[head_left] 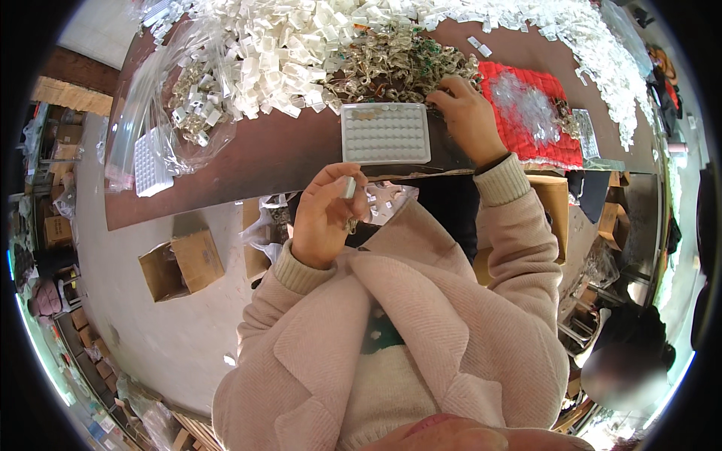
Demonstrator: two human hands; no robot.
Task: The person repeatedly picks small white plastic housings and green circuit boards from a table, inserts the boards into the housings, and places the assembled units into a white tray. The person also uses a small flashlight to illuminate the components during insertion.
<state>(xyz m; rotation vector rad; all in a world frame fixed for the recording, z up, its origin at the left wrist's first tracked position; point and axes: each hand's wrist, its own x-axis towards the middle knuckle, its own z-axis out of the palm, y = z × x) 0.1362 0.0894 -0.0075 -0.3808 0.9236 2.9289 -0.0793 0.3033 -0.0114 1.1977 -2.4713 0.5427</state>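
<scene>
My left hand (320,222), raised in front of the table's near edge, has its fingers closed round a small white plastic box (349,188). A bit of gold-coloured metal (351,225) shows just below that hand's fingers. My right hand (470,120) reaches to the near right edge of a heap of gold-coloured metal pieces (406,64), with some green among them. Its fingers are curled and pressed together; what is between them is too small to make out. Between my hands, a white tray with rows of small compartments (386,143) lies on the table, with a few small pieces in its far row.
Many small white boxes (282,64) are heaped across the far side of the brown table (218,161). A clear bag (218,135) and another white tray (153,161) lie left. Right is a red cloth (538,146) with clear pieces. A cardboard box (199,263) stands on the floor.
</scene>
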